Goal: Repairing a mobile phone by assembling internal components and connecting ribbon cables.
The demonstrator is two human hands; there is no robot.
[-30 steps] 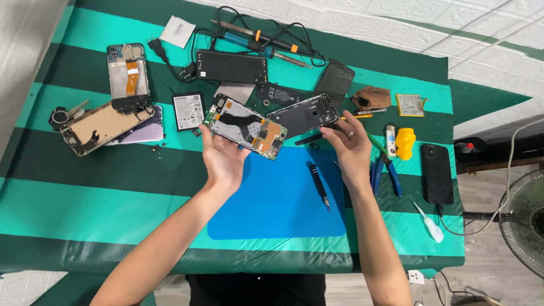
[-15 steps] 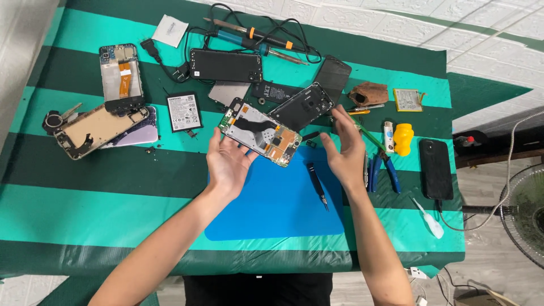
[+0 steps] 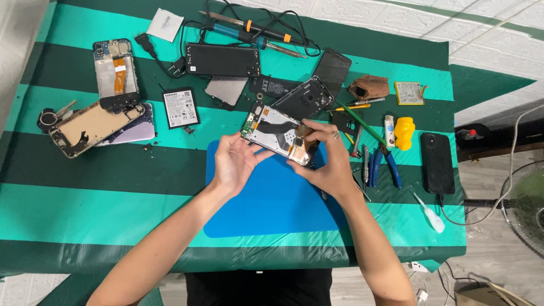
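Observation:
An opened phone body with its circuit board and metal frame showing is held tilted above the blue work mat. My left hand grips its left end with fingers and thumb. My right hand holds the right end, fingers curled over the top edge. Just behind it lies a black back cover on the table.
On the green striped cloth lie other opened phones, a loose battery, a black phone, a soldering iron, blue-handled pliers, a yellow bottle and a dark phone. A fan stands at right.
Both hands have drawn the opened phone nearer, over the blue mat. The right hand shifted from the black back cover onto the phone's right end, leaving the cover on the table.

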